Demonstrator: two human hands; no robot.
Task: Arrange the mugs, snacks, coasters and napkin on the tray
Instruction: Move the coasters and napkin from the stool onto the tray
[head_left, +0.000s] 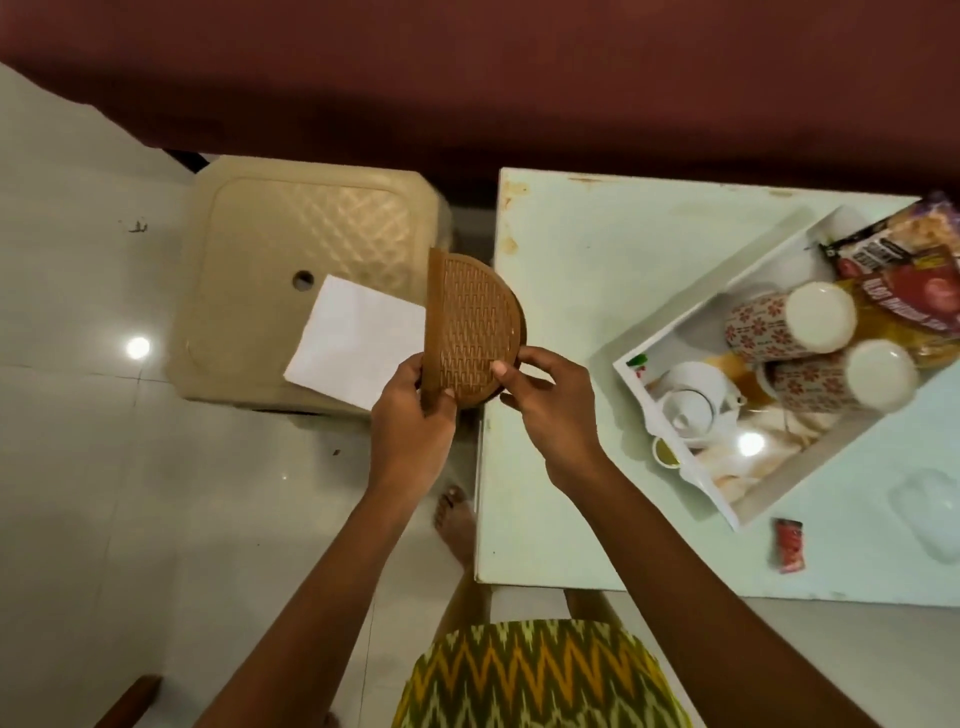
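Beige plastic stool (311, 234) on glossy white floor (78, 467) beside pale table (571, 467).

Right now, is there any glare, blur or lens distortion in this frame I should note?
Head view: ceiling-light glare spots on the floor tile and inside the tray; wide-angle bending curves the table edges and stretches the snack packets at the right border; the mugs look soft; the coasters in both hands stay sharp; overall dim, warm light.

A beige stool (291, 260) stands just left of the grip, a pale table (597, 312) just right. Farther right on the table lie a teapot (691, 400) and a red sachet (789, 545).
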